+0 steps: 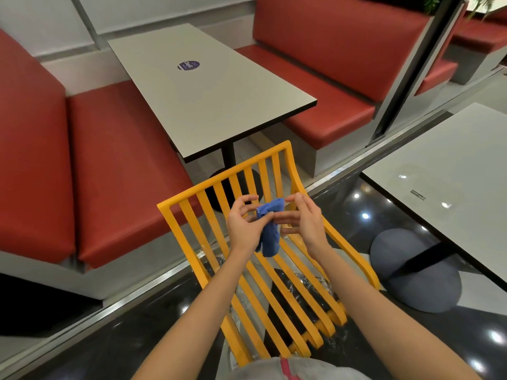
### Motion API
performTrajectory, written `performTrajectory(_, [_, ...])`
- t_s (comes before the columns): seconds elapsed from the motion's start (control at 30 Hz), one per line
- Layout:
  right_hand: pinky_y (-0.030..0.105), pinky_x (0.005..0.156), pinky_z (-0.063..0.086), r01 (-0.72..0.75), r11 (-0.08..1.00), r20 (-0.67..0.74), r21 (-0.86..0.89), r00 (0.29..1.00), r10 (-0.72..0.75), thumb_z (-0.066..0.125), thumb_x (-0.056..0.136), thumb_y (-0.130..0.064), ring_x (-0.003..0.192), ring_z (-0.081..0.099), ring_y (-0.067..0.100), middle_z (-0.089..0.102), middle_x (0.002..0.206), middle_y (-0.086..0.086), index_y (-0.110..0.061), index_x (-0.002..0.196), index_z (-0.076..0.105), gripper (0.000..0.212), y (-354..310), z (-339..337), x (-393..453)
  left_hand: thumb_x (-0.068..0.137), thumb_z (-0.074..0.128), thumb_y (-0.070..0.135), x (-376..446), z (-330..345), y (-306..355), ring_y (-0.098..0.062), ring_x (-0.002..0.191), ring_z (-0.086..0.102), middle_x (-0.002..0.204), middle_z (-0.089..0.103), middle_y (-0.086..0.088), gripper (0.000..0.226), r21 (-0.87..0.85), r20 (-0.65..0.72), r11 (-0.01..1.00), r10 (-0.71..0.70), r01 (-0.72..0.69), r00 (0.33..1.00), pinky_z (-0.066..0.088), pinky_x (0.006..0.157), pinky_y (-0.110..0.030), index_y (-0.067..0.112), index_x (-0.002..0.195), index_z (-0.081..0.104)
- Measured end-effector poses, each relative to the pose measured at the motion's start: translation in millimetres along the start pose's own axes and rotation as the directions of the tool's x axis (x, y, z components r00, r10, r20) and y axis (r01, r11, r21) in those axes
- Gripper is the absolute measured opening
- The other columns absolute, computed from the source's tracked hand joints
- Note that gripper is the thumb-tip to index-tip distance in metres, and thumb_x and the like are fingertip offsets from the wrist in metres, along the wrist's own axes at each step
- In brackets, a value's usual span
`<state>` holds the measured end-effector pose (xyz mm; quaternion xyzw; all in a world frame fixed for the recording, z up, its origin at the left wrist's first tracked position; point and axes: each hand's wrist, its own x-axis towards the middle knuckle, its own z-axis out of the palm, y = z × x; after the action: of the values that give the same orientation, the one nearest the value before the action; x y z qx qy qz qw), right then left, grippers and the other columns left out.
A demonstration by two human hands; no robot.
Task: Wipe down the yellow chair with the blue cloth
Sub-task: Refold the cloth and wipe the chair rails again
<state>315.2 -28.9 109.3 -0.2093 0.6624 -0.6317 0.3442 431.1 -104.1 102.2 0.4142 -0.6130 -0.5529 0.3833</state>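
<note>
Above the slatted yellow chair (248,242), the blue cloth (270,229) hangs bunched — pinched by the left hand (245,224), the right hand (304,218) beside it with fingers loosely spread. Grey table (208,91) edge just beyond — red benches (115,160) flank it.

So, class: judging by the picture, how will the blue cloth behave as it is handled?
Probably floppy: the blue cloth hangs limp below the left hand, bunched at the top. Likely light, since fingertips alone seem to hold it. It should mould around the yellow chair slats rather than slide stiffly.
</note>
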Motion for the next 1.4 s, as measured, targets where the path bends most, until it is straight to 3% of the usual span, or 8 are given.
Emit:
performTrajectory(0.17, [0.038,0.066,0.062,-0.508,0.861,-0.05,0.036,0.859,0.509,0.066,0.08,-0.063,0.08,0.075,0.03,0.074,0.094,0.015,-0.008,0.102,0.066,0.06,12,-33,20,0.082,0.073,-0.001,-8,23,-7,-0.002,0.091,0.069,0.098,0.071,0.006,0.026,0.178,0.175,0.948,0.232,-0.263,0.957,0.058,0.074,-0.022,0.015,0.102,0.067])
performTrajectory(0.33, [0.038,0.067,0.06,-0.495,0.86,-0.084,0.124,0.858,0.506,0.067,0.088,-0.005,0.079,0.069,0.026,0.068,0.109,0.022,-0.004,0.111,0.064,0.024,35,-57,23,0.079,0.075,0.006,-36,54,-44,-0.005,0.101,0.067,0.107,0.071,0.006,0.032,0.197,0.468,0.901,0.26,-0.387,0.845,0.056,0.088,-0.034,0.017,0.108,0.069])
performTrajectory(0.6, [0.048,0.07,0.049,-0.368,0.758,-0.208,-0.538,0.93,0.304,0.065,0.09,-0.016,0.075,0.056,0.033,0.057,0.076,0.022,0.002,0.077,0.056,0.024,69,-125,28,0.084,0.076,0.026,-35,97,-95,-0.017,0.133,0.047,0.146,0.049,0.001,0.067,0.075,0.427,0.918,-0.382,0.389,0.819,0.047,0.1,-0.032,0.019,0.143,0.046])
performTrajectory(0.77, [0.022,0.07,0.053,-0.389,0.909,0.083,-0.146,0.911,0.403,0.06,0.095,-0.009,0.085,0.068,0.009,0.072,0.091,0.0,-0.014,0.096,0.07,0.012,58,-161,15,0.088,0.068,0.033,-26,135,-110,-0.014,0.111,0.066,0.13,0.063,-0.001,0.053,-0.002,0.574,0.754,-0.537,0.657,0.618,0.058,0.085,-0.038,0.02,0.136,0.053])
performTrajectory(0.93, [0.03,0.065,0.056,-0.255,0.949,-0.245,-0.188,0.947,0.206,0.072,0.088,-0.019,0.08,0.067,0.014,0.072,0.081,-0.004,-0.017,0.092,0.071,0.004,114,-206,-5,0.096,0.06,0.018,-41,170,-124,-0.02,0.098,0.07,0.104,0.075,-0.001,0.025,0.011,0.653,0.629,-0.593,0.777,0.471,0.059,0.072,-0.029,0.011,0.12,0.063])
performTrajectory(1.1, [0.033,0.085,0.056,-0.358,0.854,-0.208,0.378,0.866,0.455,0.083,0.063,-0.058,0.112,0.066,0.021,0.068,0.123,0.003,-0.014,0.13,0.058,0.084,168,-230,-27,0.098,0.057,0.023,-61,214,-145,-0.028,0.111,0.066,0.122,0.068,-0.014,0.031,0.105,0.696,0.569,-0.628,0.815,0.349,0.059,0.085,-0.036,0.006,0.124,0.062])
performTrajectory(1.2, [0.035,0.078,0.058,-0.479,0.686,-0.069,0.548,0.792,0.607,0.085,0.058,-0.059,0.11,0.067,0.027,0.068,0.123,0.009,-0.015,0.132,0.056,0.091,188,-240,-30,0.098,0.057,0.03,-67,238,-154,-0.024,0.113,0.066,0.123,0.068,-0.011,0.033,0.256,0.75,0.676,-0.589,0.691,0.299,0.055,0.096,-0.043,0.013,0.127,0.061])
performTrajectory(1.4, [0.035,0.073,0.061,-0.302,0.71,-0.388,0.636,0.67,0.633,0.062,0.094,-0.029,0.096,0.071,0.022,0.072,0.105,0.005,-0.018,0.112,0.06,0.022,212,-262,-12,0.097,0.058,0.035,-34,264,-177,-0.019,0.118,0.048,0.124,0.04,-0.001,0.046,0.463,0.686,0.883,-0.304,-0.075,0.661,0.047,0.101,-0.036,0.028,0.142,0.05])
